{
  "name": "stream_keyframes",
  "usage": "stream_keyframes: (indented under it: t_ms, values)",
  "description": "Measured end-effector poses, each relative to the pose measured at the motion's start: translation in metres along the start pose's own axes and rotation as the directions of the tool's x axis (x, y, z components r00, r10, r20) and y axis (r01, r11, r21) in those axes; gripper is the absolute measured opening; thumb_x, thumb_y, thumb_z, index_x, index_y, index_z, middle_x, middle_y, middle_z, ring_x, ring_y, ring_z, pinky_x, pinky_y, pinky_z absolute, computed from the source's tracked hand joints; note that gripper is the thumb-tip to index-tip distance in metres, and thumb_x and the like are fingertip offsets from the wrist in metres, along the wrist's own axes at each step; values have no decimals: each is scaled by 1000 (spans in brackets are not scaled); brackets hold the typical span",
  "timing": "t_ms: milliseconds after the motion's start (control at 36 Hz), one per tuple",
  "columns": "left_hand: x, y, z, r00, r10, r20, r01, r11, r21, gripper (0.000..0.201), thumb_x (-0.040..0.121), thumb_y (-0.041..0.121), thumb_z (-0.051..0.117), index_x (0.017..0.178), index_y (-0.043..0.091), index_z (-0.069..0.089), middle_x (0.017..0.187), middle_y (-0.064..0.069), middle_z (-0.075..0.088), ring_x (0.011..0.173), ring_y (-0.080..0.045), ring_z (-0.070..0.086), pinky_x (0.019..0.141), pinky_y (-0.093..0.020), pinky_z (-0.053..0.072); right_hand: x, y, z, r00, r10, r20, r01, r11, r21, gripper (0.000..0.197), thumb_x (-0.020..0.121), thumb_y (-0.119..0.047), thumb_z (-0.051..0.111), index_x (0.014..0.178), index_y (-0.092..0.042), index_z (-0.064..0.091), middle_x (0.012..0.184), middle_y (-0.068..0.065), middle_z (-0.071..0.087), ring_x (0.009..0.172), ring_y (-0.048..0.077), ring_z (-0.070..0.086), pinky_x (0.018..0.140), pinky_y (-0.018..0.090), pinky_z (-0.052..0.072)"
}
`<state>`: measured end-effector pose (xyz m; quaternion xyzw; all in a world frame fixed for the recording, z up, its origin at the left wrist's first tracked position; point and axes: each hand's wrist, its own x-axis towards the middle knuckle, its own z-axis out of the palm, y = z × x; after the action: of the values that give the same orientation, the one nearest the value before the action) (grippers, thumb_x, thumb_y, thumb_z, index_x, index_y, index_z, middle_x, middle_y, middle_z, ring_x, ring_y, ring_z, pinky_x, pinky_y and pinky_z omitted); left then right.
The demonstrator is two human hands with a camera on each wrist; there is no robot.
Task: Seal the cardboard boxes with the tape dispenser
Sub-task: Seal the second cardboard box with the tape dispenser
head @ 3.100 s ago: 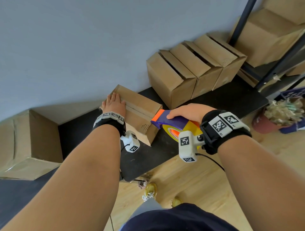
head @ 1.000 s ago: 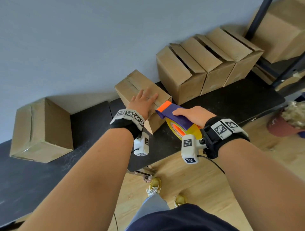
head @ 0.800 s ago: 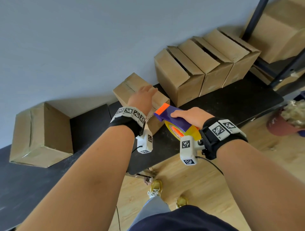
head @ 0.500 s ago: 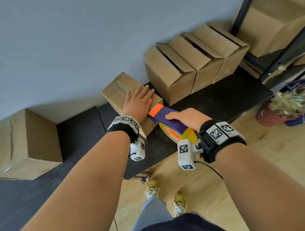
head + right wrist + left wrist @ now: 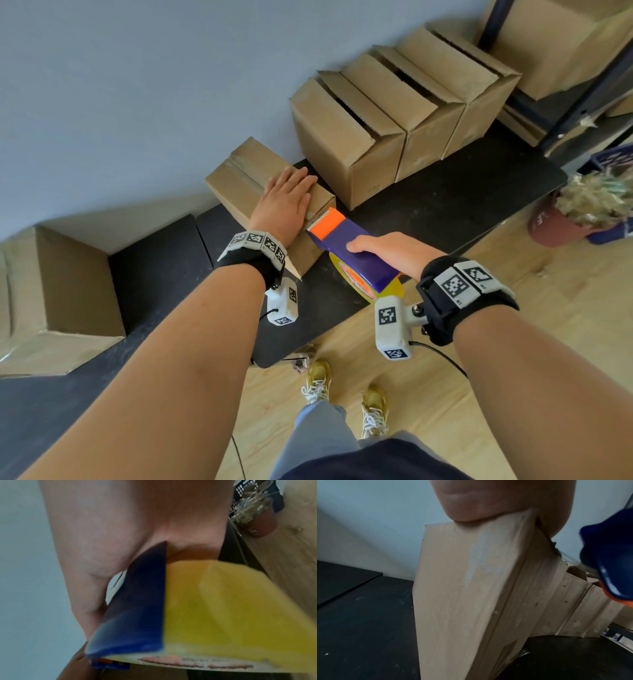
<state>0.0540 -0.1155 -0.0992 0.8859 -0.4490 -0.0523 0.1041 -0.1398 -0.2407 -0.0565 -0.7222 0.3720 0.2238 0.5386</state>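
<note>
A small cardboard box (image 5: 239, 178) lies on the black table (image 5: 445, 212), with a taped seam along its top. My left hand (image 5: 286, 202) lies flat on the near end of its top, fingers straight; in the left wrist view the palm (image 5: 488, 500) presses the box (image 5: 462, 588). My right hand (image 5: 387, 250) grips the purple, orange and yellow tape dispenser (image 5: 346, 246), whose toothed orange front sits at the box's near right corner. In the right wrist view the fingers wrap the dispenser (image 5: 197, 615). A strip of clear tape (image 5: 570, 559) runs from box to dispenser.
Three taller boxes (image 5: 394, 113) with unsealed flaps stand in a row at the back right. A large sealed box (image 5: 58, 294) sits at the far left. A black shelf frame (image 5: 582, 96) with more boxes and a potted plant (image 5: 589, 205) are at the right.
My left hand slid from the box's far end to its near end and then flattened there. The dispenser stayed at the box's near corner, now tilted up a little.
</note>
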Motion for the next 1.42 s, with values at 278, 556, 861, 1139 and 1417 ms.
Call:
stream_keyframes:
  t_ms: [278,556,861,1139,1417]
  values:
    - [0,-1,1,1000,7,0,-7,1000,2,44,105,30,22,149,30,27,159,7,18,148,-14,4,121,-34,1,-4,7,2,999,-11,30,11,1000,2,51,79,-63,64,101,-17,60,98,6,69,90,18,67,88,33,48]
    - [2,0,0,1000,15,12,-14,1000,-16,44,105,30,22,149,28,28,159,5,18,148,-16,4,121,-35,2,-1,22,1,998,58,-16,-57,998,37,56,75,-61,69,108,-17,60,97,3,68,87,17,66,74,29,48]
    - [2,-3,5,999,28,-46,-29,999,-19,43,105,26,24,146,25,33,157,3,24,148,-18,8,121,-35,4,23,5,22,995,69,-78,-63,996,70,65,76,-60,70,115,-10,56,104,9,65,90,21,65,73,28,46]
    - [-2,0,2,998,-30,-48,28,999,-34,46,105,30,25,151,28,24,160,3,15,148,-16,4,121,-33,6,33,3,23,994,93,-57,-89,994,59,69,76,-61,70,119,-10,53,106,9,64,94,22,64,80,30,48]
    - [-49,8,1,930,-263,-255,209,952,-222,48,102,36,36,147,21,37,157,1,26,147,-15,13,121,-36,9,35,1,24,994,85,-63,-82,996,38,68,75,-62,69,117,-11,53,106,10,64,94,23,64,85,32,48]
